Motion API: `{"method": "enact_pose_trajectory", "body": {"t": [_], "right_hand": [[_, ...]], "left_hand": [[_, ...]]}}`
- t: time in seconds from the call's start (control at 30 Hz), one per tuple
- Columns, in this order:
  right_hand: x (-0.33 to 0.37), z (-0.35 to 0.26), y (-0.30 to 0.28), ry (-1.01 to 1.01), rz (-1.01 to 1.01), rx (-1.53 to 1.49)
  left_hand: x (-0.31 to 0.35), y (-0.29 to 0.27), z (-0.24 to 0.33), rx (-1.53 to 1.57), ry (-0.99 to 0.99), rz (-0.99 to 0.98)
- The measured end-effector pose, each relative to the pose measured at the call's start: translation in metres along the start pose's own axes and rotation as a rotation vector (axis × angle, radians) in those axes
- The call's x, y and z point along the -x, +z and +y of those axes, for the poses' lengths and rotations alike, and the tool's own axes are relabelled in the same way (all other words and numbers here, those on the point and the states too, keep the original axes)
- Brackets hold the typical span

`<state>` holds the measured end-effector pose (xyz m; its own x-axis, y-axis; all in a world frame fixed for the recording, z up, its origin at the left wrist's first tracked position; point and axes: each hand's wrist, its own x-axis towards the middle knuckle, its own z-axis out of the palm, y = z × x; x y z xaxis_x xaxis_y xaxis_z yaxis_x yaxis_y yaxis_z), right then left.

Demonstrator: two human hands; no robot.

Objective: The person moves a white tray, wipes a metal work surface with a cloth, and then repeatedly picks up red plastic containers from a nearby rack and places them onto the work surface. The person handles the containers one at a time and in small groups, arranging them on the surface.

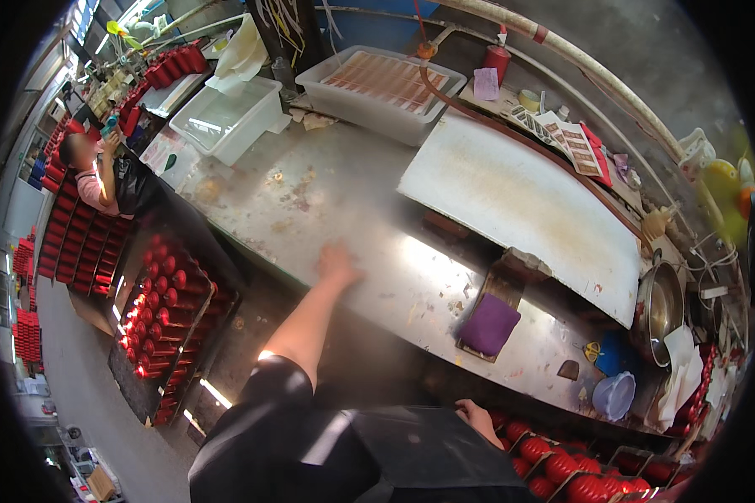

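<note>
My left hand (337, 264) is stretched out over the grey metal worktable (310, 193), at or just above its near edge. It looks blurred, with fingers seemingly spread and nothing visible in them. Low beside my dark apron (432, 448), my right hand (476, 419) shows only in part. It is close to rows of glossy red rounded pieces (562, 467) in a rack, and its fingers are mostly hidden. A purple folded cloth (490, 324) lies on a small board on the table, between the two hands and farther off.
A raised white panel (520, 201) covers the table's right part. Two plastic tubs (226, 126) stand at the back. A metal bowl (658, 306), a lilac cup (614, 396) and yellow scissors (592, 351) are at right. Left, a rack holds red pieces (164, 293); a co-worker (101, 180) sits beyond.
</note>
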<state>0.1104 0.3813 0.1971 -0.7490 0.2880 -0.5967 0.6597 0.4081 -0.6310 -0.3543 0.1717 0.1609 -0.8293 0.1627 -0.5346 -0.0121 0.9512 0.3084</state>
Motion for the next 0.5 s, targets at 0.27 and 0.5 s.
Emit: {"method": "enact_pose_trajectory", "body": {"t": [0.27, 0.5], "right_hand": [[-0.111, -0.089, -0.082, -0.370, 0.119, -0.152], [-0.282, -0.261, -0.191, -0.871, 0.364, -0.026]], "left_hand": [[-0.021, 0.011, 0.024, -0.079, -0.177, -0.140], [-0.023, 0.005, 0.032, -0.098, -0.216, -0.184]]}}
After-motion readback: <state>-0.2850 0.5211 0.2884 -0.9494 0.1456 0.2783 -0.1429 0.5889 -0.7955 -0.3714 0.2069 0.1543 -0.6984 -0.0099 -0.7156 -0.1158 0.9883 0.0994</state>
